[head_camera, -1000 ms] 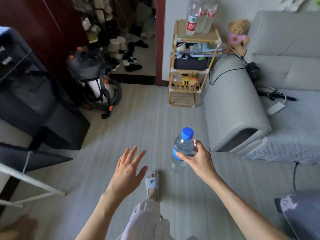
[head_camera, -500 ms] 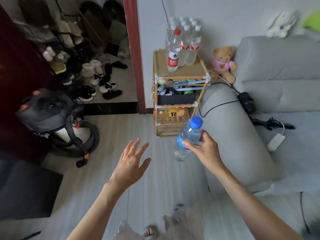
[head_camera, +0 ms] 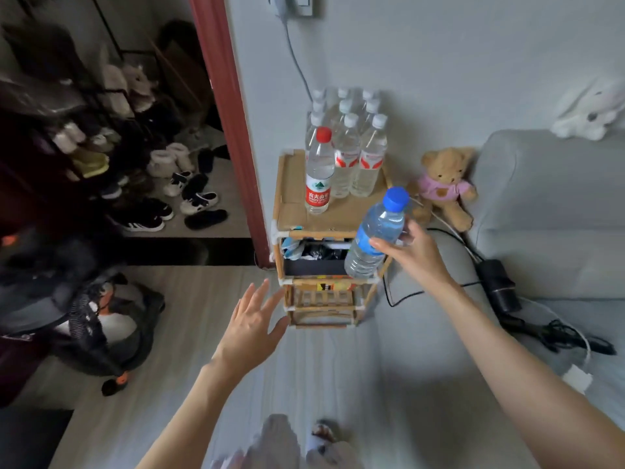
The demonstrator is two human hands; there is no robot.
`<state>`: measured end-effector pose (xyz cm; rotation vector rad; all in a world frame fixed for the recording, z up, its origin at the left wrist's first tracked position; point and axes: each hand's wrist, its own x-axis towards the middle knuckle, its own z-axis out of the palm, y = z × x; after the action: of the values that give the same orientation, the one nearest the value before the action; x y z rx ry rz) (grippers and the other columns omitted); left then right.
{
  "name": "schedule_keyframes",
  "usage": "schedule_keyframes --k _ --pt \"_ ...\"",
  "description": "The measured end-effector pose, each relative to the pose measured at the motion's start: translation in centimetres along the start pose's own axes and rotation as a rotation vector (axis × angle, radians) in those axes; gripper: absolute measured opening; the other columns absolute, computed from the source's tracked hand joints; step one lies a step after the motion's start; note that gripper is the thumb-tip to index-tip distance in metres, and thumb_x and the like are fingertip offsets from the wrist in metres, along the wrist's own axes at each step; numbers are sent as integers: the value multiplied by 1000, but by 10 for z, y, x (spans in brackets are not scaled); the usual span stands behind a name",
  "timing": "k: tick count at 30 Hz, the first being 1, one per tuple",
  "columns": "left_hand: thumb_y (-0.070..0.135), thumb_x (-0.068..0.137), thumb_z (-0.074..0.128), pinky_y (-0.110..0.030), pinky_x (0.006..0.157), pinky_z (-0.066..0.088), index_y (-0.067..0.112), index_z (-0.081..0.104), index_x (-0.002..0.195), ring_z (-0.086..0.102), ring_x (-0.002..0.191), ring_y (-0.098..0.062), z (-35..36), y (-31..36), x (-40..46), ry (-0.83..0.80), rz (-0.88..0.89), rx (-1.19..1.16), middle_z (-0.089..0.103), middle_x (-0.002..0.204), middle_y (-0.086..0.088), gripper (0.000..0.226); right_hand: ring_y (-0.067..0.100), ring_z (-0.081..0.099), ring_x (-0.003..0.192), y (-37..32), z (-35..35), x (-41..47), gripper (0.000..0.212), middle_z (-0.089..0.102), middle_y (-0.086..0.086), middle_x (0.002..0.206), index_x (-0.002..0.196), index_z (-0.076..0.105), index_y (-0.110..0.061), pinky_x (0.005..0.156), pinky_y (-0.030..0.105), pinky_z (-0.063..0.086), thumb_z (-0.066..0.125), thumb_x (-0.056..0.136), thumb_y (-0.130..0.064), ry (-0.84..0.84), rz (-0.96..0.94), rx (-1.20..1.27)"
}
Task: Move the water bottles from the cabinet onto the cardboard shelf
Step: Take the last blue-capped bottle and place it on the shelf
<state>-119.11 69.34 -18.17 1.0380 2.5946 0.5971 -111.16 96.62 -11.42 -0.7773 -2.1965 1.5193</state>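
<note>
**Bottle nears the shelf top**

The right hand grips the blue-capped bottle round its middle, thumb across the blue label and fingers curled behind it. The bottle tilts, cap up and away from the palm, and overlaps the shelf's front right corner without resting on it. Half a second ago it hung lower, in front of the shelf's lower tiers; it now sits higher and closer to the top board.

The left hand is empty, fingers straight and spread, palm down, fingertips near the shelf's lower left post. It has kept that pose since the earlier frame but has come closer to the shelf.

Beyond the right fingers, on the top board, stands the red-capped bottle at the front left, with the white-capped bottles packed just behind and beside it, all upright. Bare cardboard lies just past the held bottle's cap.

A teddy bear sits to the right of the right hand, against the sofa. Shoes and a vacuum lie to the left of the left hand.
</note>
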Motion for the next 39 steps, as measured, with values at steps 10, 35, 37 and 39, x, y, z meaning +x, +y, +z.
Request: schedule_keyframes --k 10,35,37,39 --pt "53 80 33 -51 113 24 25 39 132 23 137 -36 -10 -11 172 34 -4 -46 32 145 -11 60 5 58 103 3 -5 160 42 63 -14 106 104 57 -28 85 20 44 78 68 -23 -137 0 -38" --pt "36 89 45 -36 115 10 18 37 136 6 143 -24 37 -25 252 -109 -121 -57 20 152 -8 51 10 55 100 -1 3 238 57 51 -4 112 118 46 -25 79 21 53 70 70 -45 -259 -78 -263" --pt "32 92 46 -34 116 6 20 31 139 1 143 -22 38 -26 253 -133 -121 -13 14 154 -6 51 13 57 88 -15 4 242 61 56 -3 101 109 50 -19 77 29 51 64 64 -59 -121 -125 -340" --pt "40 91 39 -34 115 2 20 29 140 1 143 -24 41 -26 251 -131 -104 25 12 154 -7 53 16 55 76 -29 5 249 55 58 0 87 99 54 -15 68 28 47 63 68 -59 -46 -186 -459"
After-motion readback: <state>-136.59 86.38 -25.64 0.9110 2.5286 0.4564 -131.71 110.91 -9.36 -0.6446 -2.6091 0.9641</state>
